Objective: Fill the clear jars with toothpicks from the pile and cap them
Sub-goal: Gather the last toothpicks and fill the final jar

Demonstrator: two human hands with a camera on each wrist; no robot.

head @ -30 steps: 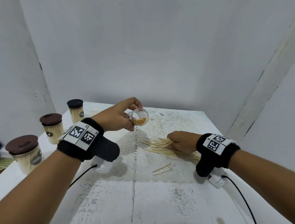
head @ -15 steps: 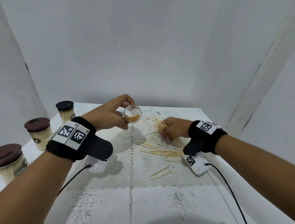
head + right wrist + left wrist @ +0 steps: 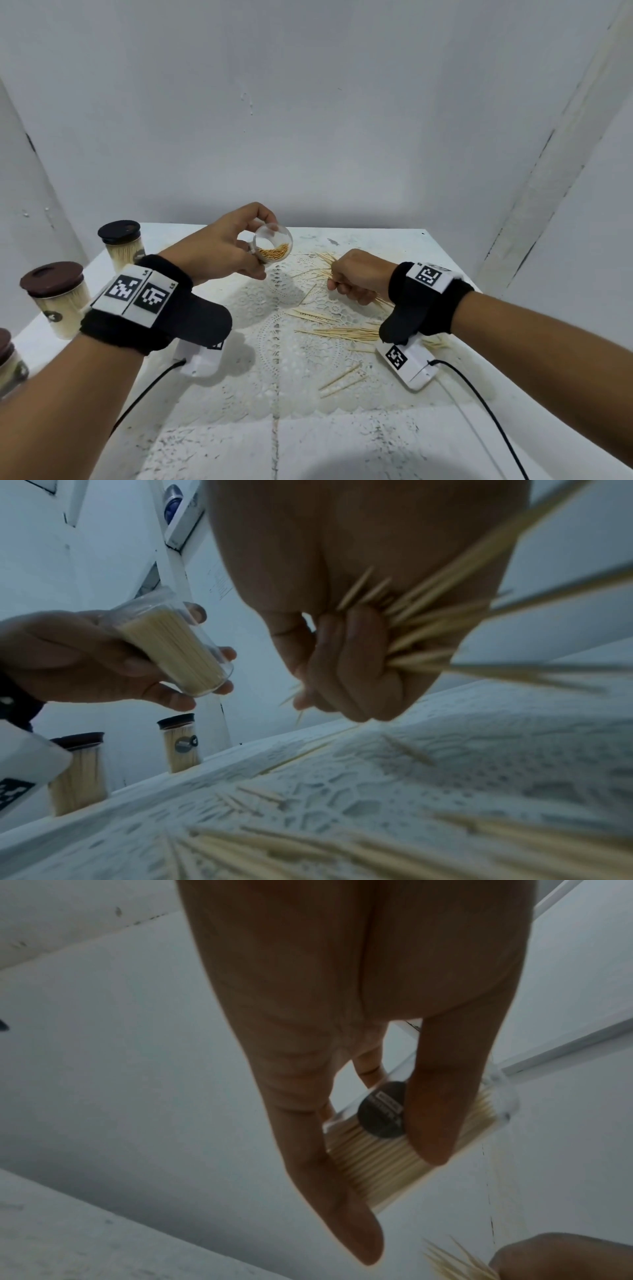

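Head view: left hand [image 3: 222,251] gripped tilted open jar [image 3: 273,247], part-filled, above counter [image 3: 394,246]. Right hand [image 3: 356,275] clenched a toothpick bunch [image 3: 441,631] just beside it. Pile [image 3: 342,333] lay on doily [image 3: 274,342]; three capped jars [image 3: 56,298] stood left.

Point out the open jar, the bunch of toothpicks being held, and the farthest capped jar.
open jar [image 3: 273,247], head view, on its clear rim, held by the left hand [image 3: 219,253].
toothpick bunch [image 3: 445,620], right wrist view, on the sticks gripped by the right hand [image 3: 342,615].
farthest capped jar [image 3: 124,253], head view, on its toothpick-filled body.
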